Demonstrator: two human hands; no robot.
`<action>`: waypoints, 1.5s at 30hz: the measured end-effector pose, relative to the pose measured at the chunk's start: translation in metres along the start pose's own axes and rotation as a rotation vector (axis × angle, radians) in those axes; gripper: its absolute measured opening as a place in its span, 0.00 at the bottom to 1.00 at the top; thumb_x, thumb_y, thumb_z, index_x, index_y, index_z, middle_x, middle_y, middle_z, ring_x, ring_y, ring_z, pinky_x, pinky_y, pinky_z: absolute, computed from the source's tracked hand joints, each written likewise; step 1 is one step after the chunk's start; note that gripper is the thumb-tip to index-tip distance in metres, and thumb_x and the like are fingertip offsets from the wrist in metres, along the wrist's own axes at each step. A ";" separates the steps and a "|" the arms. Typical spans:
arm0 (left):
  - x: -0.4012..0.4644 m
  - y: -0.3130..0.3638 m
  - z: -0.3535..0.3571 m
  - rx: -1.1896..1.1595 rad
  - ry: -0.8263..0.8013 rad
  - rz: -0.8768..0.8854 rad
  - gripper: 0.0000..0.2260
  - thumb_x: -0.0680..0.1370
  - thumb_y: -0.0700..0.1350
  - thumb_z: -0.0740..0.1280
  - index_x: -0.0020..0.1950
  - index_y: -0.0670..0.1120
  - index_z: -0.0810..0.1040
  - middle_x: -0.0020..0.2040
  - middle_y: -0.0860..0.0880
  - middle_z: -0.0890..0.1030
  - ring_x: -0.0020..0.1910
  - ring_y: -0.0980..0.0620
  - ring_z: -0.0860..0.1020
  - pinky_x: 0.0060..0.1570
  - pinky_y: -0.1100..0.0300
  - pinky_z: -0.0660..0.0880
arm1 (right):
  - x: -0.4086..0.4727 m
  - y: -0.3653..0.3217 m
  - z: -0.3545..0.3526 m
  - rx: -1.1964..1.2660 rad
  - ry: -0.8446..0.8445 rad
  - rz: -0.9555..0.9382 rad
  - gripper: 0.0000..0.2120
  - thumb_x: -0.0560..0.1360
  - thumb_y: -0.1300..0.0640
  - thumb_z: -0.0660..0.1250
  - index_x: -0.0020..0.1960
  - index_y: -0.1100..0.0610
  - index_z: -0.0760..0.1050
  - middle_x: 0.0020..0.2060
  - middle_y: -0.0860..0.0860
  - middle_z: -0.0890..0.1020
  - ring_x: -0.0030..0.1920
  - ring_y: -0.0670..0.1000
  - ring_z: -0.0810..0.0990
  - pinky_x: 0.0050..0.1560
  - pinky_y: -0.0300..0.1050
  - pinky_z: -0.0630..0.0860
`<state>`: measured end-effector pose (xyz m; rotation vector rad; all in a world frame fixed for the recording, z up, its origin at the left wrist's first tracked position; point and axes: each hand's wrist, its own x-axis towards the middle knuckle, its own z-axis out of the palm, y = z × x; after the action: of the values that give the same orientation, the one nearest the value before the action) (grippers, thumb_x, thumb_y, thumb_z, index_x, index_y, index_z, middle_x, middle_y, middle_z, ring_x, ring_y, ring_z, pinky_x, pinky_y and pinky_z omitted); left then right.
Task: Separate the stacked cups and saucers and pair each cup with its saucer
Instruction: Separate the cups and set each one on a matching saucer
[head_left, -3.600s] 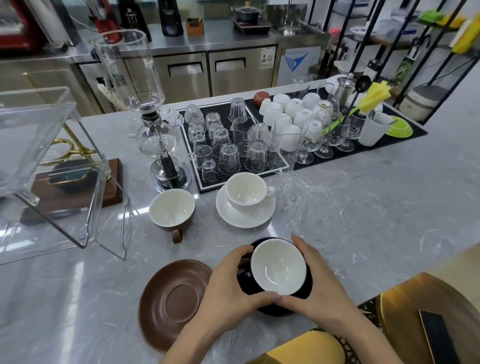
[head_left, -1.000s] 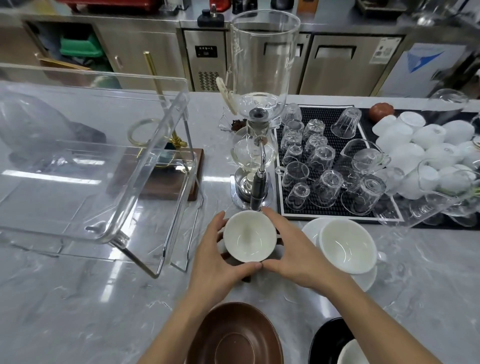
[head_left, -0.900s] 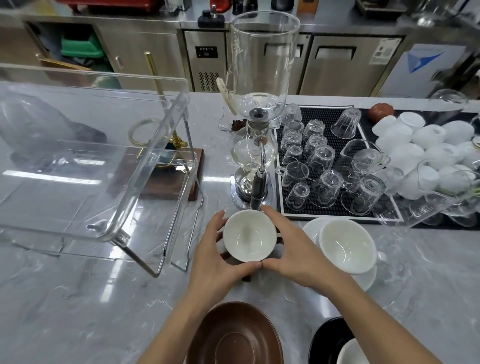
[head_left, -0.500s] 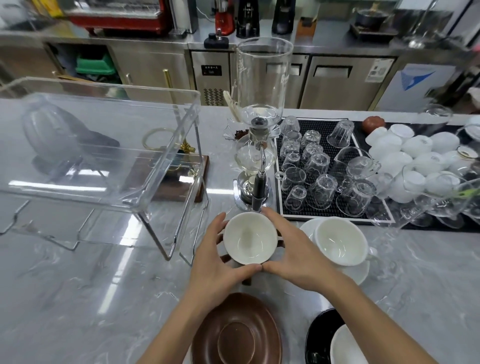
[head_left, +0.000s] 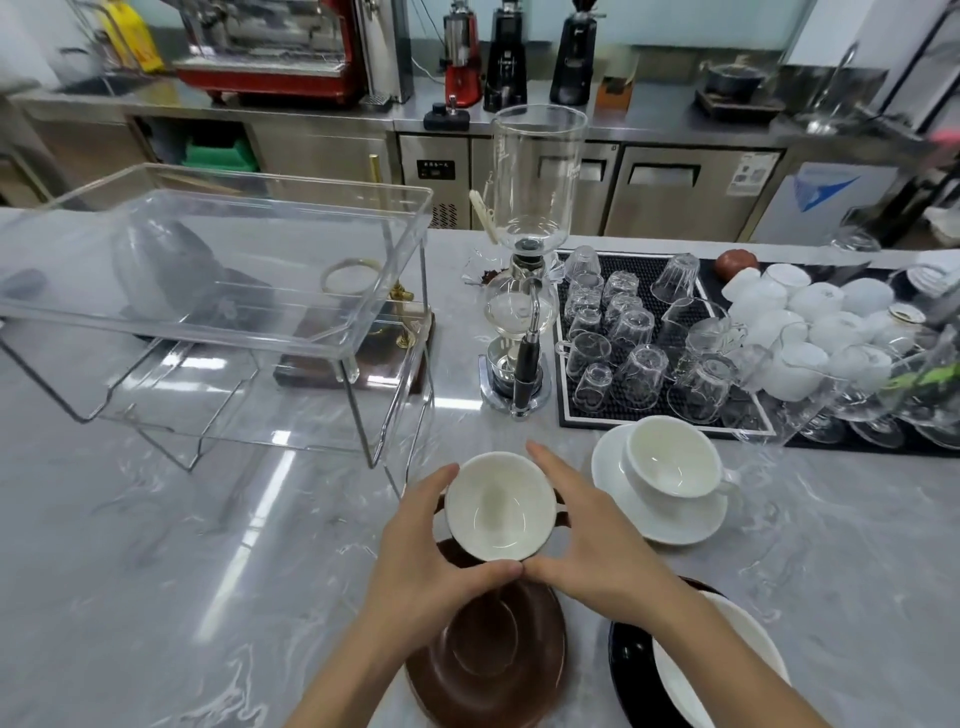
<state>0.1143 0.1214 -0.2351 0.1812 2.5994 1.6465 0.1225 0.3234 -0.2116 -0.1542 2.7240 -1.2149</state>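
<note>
A brown cup with a white inside (head_left: 498, 506) is held between both hands above the far edge of the brown saucer (head_left: 493, 660). My left hand (head_left: 426, 561) wraps its left side and my right hand (head_left: 587, 540) its right side, thumbs meeting at the near rim. A white cup (head_left: 670, 457) stands on a white saucer (head_left: 618, 467) to the right. At the lower right, my right forearm partly hides a black saucer (head_left: 631, 660) carrying a white-lined cup (head_left: 727, 644).
A glass siphon coffee maker (head_left: 524, 291) stands just beyond the cup. A black mat (head_left: 561, 410) with several upturned glasses and white cups lies at the back right. A clear acrylic case on a wire stand (head_left: 223, 291) fills the left side.
Both hands have carried the brown cup toward me, from the counter by the siphon to over the brown saucer's far edge. The view has tilted up.
</note>
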 end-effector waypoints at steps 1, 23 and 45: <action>-0.003 0.000 -0.001 0.016 -0.005 0.007 0.50 0.54 0.66 0.81 0.73 0.58 0.70 0.69 0.64 0.74 0.67 0.62 0.73 0.67 0.55 0.74 | -0.003 0.000 0.002 -0.001 -0.003 0.002 0.55 0.62 0.40 0.76 0.80 0.40 0.48 0.78 0.38 0.60 0.76 0.40 0.61 0.75 0.47 0.65; -0.073 -0.025 -0.019 0.046 -0.111 0.035 0.39 0.53 0.64 0.82 0.60 0.72 0.69 0.61 0.72 0.75 0.62 0.74 0.71 0.53 0.67 0.75 | -0.077 -0.013 0.052 0.035 -0.057 0.149 0.55 0.62 0.39 0.76 0.80 0.38 0.47 0.72 0.27 0.55 0.73 0.32 0.55 0.71 0.32 0.55; -0.075 -0.039 -0.016 0.019 -0.145 0.070 0.42 0.56 0.59 0.83 0.66 0.68 0.70 0.64 0.69 0.74 0.64 0.68 0.73 0.57 0.53 0.80 | -0.085 -0.015 0.064 0.053 0.018 0.096 0.45 0.64 0.43 0.74 0.64 0.15 0.48 0.62 0.15 0.58 0.66 0.19 0.56 0.59 0.12 0.54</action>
<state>0.1841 0.0814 -0.2643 0.3814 2.5279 1.5661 0.2185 0.2800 -0.2337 -0.0069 2.6767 -1.2666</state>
